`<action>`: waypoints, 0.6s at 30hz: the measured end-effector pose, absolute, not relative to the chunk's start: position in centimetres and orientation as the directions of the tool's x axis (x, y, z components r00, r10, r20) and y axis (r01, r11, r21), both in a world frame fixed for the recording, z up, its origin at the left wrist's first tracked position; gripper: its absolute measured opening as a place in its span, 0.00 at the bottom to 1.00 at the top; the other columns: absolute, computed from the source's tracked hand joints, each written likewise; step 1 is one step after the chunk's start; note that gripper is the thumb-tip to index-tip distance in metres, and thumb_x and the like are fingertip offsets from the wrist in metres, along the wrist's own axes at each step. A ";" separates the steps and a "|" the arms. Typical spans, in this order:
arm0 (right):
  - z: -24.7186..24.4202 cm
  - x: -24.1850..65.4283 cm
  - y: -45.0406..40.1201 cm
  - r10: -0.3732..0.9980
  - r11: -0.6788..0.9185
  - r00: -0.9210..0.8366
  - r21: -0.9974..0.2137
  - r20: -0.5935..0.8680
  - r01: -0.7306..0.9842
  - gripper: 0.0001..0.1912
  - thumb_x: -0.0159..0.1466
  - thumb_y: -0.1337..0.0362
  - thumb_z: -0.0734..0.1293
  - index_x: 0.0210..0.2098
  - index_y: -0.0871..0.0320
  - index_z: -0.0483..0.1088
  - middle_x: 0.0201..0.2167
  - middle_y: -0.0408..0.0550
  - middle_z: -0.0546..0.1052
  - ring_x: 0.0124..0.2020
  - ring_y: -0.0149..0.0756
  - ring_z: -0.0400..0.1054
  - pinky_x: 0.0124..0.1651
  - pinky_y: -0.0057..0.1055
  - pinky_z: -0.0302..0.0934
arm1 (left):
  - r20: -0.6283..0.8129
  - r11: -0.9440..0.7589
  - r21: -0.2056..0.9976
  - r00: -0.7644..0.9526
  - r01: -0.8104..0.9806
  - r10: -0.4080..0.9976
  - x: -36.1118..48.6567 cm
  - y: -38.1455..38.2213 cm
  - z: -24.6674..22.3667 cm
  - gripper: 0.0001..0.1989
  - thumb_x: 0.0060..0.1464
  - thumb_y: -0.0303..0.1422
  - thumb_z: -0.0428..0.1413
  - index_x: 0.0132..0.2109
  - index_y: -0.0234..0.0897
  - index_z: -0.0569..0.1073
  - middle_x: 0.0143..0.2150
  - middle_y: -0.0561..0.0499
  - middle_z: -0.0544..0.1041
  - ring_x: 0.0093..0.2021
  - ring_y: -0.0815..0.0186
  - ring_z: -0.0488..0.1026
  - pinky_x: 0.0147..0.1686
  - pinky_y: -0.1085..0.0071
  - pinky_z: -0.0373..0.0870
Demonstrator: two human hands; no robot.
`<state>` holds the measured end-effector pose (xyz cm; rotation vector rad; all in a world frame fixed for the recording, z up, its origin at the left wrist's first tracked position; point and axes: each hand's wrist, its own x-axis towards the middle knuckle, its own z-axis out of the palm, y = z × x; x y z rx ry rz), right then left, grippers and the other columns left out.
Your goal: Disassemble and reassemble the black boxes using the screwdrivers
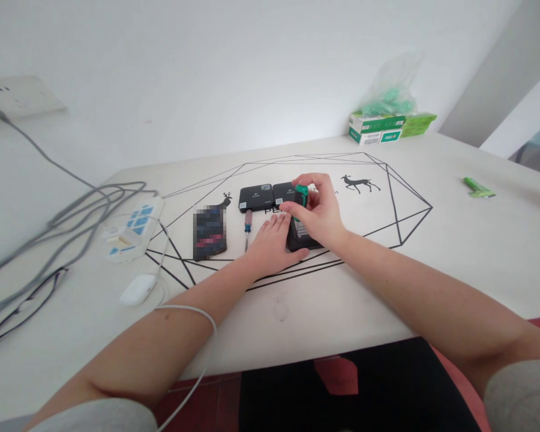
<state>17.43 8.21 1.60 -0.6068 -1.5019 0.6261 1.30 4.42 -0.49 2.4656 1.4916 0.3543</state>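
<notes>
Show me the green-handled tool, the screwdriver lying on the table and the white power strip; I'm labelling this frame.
green-handled tool (pixel 301 193): head view, on its green grip, between the right hand's fingers.
screwdriver (pixel 248 223): head view, on its handle.
power strip (pixel 137 225): head view, on its white top face.

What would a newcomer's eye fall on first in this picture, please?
Probably the two hands at the table's middle: the right hand pinches a green-handled tool upright over a black box, which the left hand steadies. Next, the grey cables and power strip at the left, then the green boxes at the far edge.
</notes>
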 end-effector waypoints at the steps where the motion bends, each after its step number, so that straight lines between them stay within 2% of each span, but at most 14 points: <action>1: 1.5 17.5 8.2 0.706 0.707 -0.037 -0.707 0.707 -0.021 0.26 0.61 0.48 0.78 0.49 0.48 0.65 0.42 0.42 0.75 0.33 0.32 0.70 0.32 0.32 0.66 | 0.061 -0.435 0.325 0.441 0.839 0.896 1.4 4.4 -0.4 0.54 0.60 0.60 0.55 0.80 0.36 0.46 0.81 0.35 0.52 0.80 0.36 0.47 0.75 0.40 0.48; 4: 1.4 17.6 8.2 0.696 0.711 -0.082 -0.701 0.713 -0.062 0.20 0.71 0.44 0.68 0.53 0.49 0.67 0.40 0.44 0.77 0.38 0.37 0.76 0.37 0.36 0.72 | 0.010 -0.390 0.311 0.407 0.867 0.913 1.5 4.2 -0.3 0.52 0.60 0.60 0.54 0.78 0.31 0.51 0.80 0.32 0.54 0.81 0.36 0.46 0.77 0.42 0.46; 7: 1.3 17.8 8.1 0.679 0.731 -0.057 -0.681 0.732 -0.033 0.19 0.77 0.45 0.58 0.54 0.49 0.69 0.46 0.48 0.77 0.43 0.39 0.77 0.41 0.39 0.75 | -0.003 -0.377 0.300 0.396 0.876 0.918 1.6 4.1 -0.2 0.50 0.60 0.60 0.53 0.77 0.30 0.54 0.79 0.32 0.57 0.81 0.36 0.46 0.77 0.42 0.46; 10: 1.2 17.8 8.3 0.612 0.790 -0.021 -0.610 0.791 0.056 0.18 0.76 0.45 0.59 0.53 0.50 0.69 0.44 0.48 0.76 0.39 0.37 0.74 0.41 0.40 0.74 | 0.012 -0.391 0.310 0.407 0.867 0.913 1.5 4.0 -0.1 0.49 0.60 0.60 0.54 0.77 0.33 0.54 0.79 0.33 0.58 0.80 0.37 0.47 0.76 0.40 0.48; 14: 1.1 17.7 8.7 0.553 0.830 -0.048 -0.544 0.832 0.121 0.19 0.73 0.44 0.64 0.54 0.50 0.67 0.40 0.45 0.73 0.32 0.34 0.67 0.34 0.36 0.69 | 0.040 -0.418 0.322 0.429 0.849 0.902 1.5 4.1 -0.1 0.50 0.60 0.59 0.55 0.79 0.35 0.50 0.80 0.35 0.55 0.80 0.37 0.49 0.76 0.40 0.48; 18: 1.3 17.6 8.8 0.543 0.833 -0.056 -0.530 0.838 0.160 0.18 0.72 0.46 0.66 0.52 0.50 0.66 0.42 0.46 0.71 0.36 0.34 0.67 0.36 0.35 0.69 | 0.034 -0.416 0.325 0.430 0.849 0.902 1.5 4.1 -0.1 0.51 0.61 0.58 0.54 0.79 0.34 0.49 0.81 0.35 0.52 0.80 0.37 0.48 0.76 0.41 0.48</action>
